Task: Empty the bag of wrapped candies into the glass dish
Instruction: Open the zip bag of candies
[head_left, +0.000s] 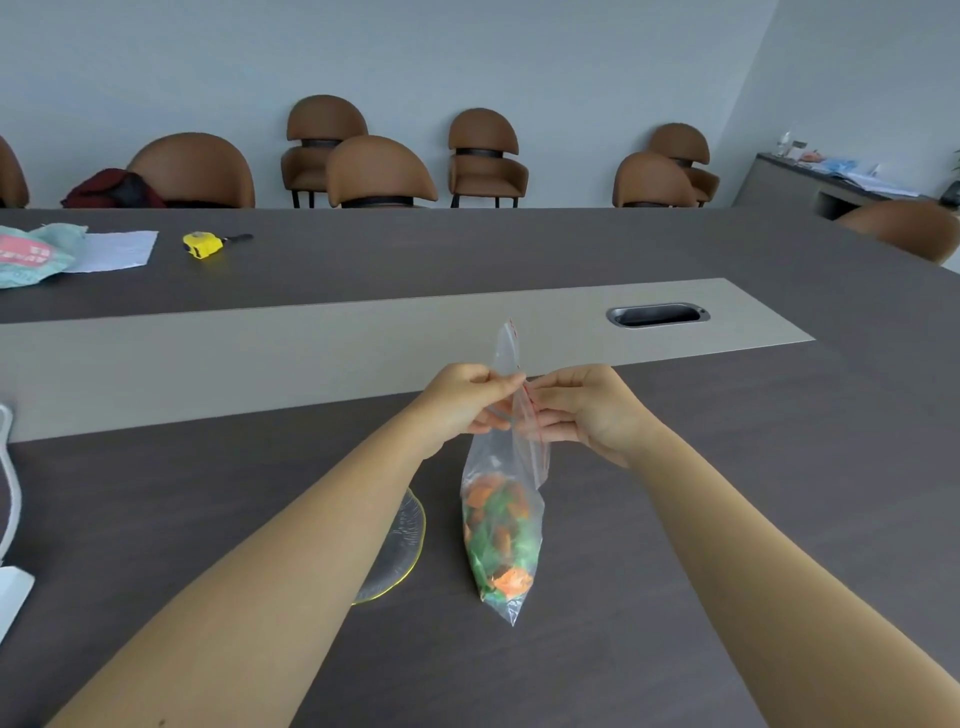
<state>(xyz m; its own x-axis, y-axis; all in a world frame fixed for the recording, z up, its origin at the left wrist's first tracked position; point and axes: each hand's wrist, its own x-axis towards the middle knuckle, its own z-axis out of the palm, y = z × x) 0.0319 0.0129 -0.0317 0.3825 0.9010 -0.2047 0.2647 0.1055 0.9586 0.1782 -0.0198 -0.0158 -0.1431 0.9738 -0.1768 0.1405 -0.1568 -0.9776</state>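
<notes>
Both forearms fill the lower frame, reaching to mid-frame where the hands meet at the top of a clear zip bag (506, 499). Left hand (462, 402) and right hand (582, 410) each pinch one side of the red-lined seal, fingertips nearly touching, seemingly so the two lips can be pulled apart. Orange and green wrapped candies (498, 535) sag in the bag's lower half, and its bottom corner hangs at or just above the dark counter (675, 597); contact cannot be told. Just left of the bag, the glass dish (402, 540) with its yellow rim lies partly hidden under the left forearm, close enough for pouring. Nothing has been emptied yet.
</notes>
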